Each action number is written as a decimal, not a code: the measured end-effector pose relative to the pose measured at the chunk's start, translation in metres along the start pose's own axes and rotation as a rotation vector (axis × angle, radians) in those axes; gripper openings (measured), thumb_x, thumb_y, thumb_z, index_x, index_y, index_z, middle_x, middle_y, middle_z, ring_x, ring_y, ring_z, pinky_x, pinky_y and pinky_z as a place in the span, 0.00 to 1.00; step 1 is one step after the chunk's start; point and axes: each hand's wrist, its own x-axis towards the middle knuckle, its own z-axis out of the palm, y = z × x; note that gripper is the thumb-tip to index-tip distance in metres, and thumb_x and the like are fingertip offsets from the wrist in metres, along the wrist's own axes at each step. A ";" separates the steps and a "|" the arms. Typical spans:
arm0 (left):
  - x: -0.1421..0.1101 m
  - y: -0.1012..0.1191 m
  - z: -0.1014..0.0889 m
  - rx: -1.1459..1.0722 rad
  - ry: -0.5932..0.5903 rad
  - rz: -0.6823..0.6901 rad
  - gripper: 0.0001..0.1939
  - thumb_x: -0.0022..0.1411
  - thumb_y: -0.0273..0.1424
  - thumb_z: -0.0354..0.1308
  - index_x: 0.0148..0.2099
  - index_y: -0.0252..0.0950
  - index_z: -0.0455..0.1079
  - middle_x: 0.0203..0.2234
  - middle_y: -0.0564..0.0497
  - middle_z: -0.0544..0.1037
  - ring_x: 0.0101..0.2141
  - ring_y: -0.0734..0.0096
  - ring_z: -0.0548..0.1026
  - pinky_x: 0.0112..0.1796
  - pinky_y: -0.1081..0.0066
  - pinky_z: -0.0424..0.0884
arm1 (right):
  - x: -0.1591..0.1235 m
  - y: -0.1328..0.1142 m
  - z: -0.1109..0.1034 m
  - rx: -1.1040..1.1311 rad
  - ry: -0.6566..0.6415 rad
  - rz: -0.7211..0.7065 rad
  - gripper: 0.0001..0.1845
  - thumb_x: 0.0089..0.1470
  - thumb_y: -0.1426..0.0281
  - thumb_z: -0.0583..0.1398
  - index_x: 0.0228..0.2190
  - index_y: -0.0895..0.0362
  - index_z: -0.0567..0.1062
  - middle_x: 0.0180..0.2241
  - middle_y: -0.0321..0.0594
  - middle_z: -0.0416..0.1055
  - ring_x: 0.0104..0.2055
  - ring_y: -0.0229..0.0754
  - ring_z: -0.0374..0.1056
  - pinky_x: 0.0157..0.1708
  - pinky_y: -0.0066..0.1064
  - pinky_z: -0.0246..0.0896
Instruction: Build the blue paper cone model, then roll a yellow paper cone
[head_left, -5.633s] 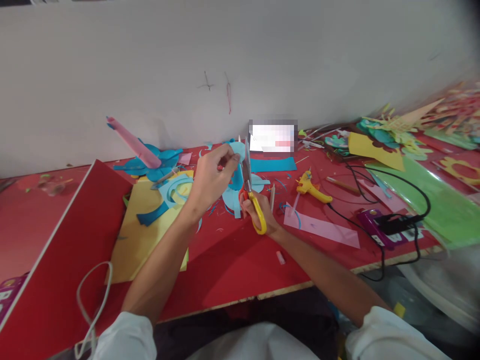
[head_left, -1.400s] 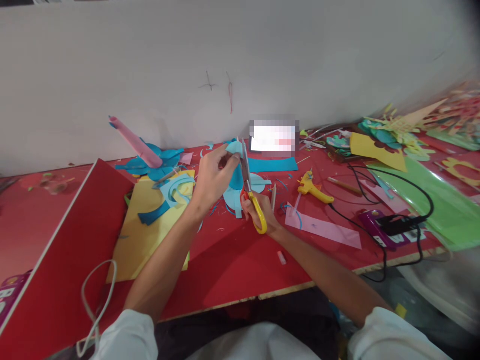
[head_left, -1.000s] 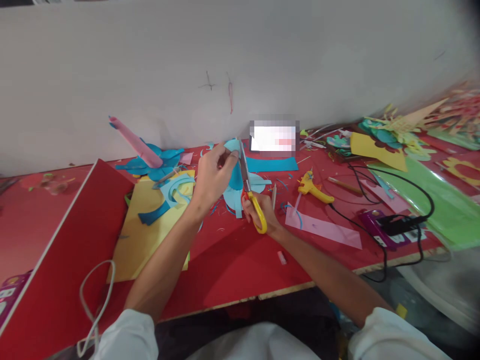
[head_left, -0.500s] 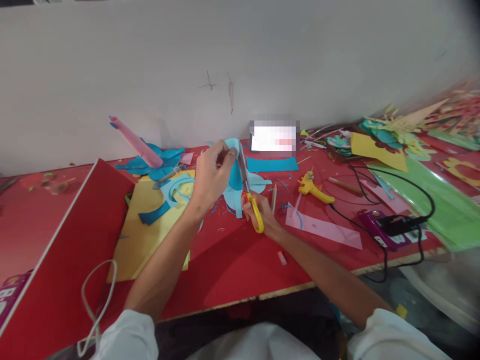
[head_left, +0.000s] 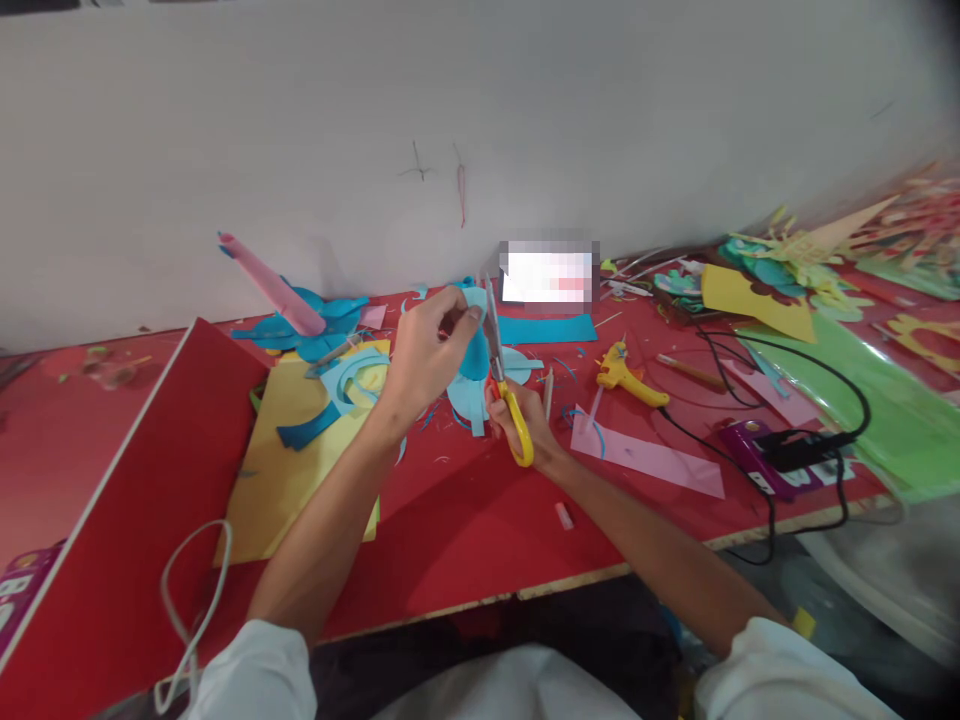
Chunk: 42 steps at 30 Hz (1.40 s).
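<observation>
Pinching blue paper (head_left: 475,297), left hand (head_left: 429,346) partly hides it.

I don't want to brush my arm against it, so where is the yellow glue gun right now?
In the head view, the yellow glue gun lies on the red table, right of the yellow-handled scissors and just beyond the pink paper strip.

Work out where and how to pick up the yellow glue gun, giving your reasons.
Best taken by its handle, from above and the right: the glue gun seems to lie on its side, the slim handle sticking out rightward from the body. Close across the handle, short of its end, where the black cord leaves, and away from the narrow tip.
</observation>
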 end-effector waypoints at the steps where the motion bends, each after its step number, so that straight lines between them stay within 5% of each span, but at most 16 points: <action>1: 0.000 0.000 0.000 -0.008 0.003 -0.002 0.13 0.66 0.30 0.55 0.28 0.39 0.59 0.19 0.56 0.63 0.24 0.74 0.62 0.27 0.70 0.59 | 0.000 -0.001 -0.001 -0.012 0.005 -0.003 0.38 0.53 0.29 0.53 0.29 0.53 0.66 0.22 0.32 0.62 0.23 0.36 0.56 0.24 0.31 0.52; 15: -0.001 0.005 -0.001 -0.018 0.052 0.006 0.11 0.68 0.30 0.54 0.31 0.39 0.61 0.21 0.56 0.66 0.25 0.74 0.63 0.27 0.71 0.60 | -0.001 0.004 0.000 0.006 -0.013 -0.002 0.37 0.54 0.30 0.54 0.29 0.53 0.66 0.22 0.32 0.60 0.23 0.36 0.56 0.22 0.30 0.51; 21: -0.001 0.006 -0.001 0.029 -0.027 0.024 0.11 0.67 0.30 0.55 0.30 0.38 0.61 0.21 0.56 0.65 0.24 0.74 0.64 0.29 0.70 0.61 | -0.001 0.011 0.008 0.121 -0.037 -0.017 0.37 0.55 0.31 0.54 0.35 0.54 0.67 0.28 0.33 0.64 0.24 0.34 0.56 0.23 0.30 0.54; 29: -0.001 0.003 -0.001 0.020 -0.034 0.021 0.10 0.67 0.29 0.54 0.31 0.39 0.61 0.20 0.55 0.66 0.24 0.73 0.66 0.27 0.71 0.62 | -0.001 -0.001 0.000 0.039 -0.021 0.001 0.39 0.52 0.28 0.53 0.30 0.53 0.65 0.22 0.31 0.61 0.22 0.35 0.56 0.23 0.31 0.51; 42: 0.001 -0.002 -0.003 0.030 0.119 0.020 0.10 0.73 0.32 0.54 0.35 0.39 0.62 0.21 0.57 0.65 0.23 0.76 0.62 0.27 0.72 0.59 | -0.002 0.001 -0.001 0.010 -0.019 -0.018 0.36 0.55 0.31 0.54 0.28 0.53 0.66 0.21 0.32 0.60 0.23 0.36 0.56 0.22 0.30 0.51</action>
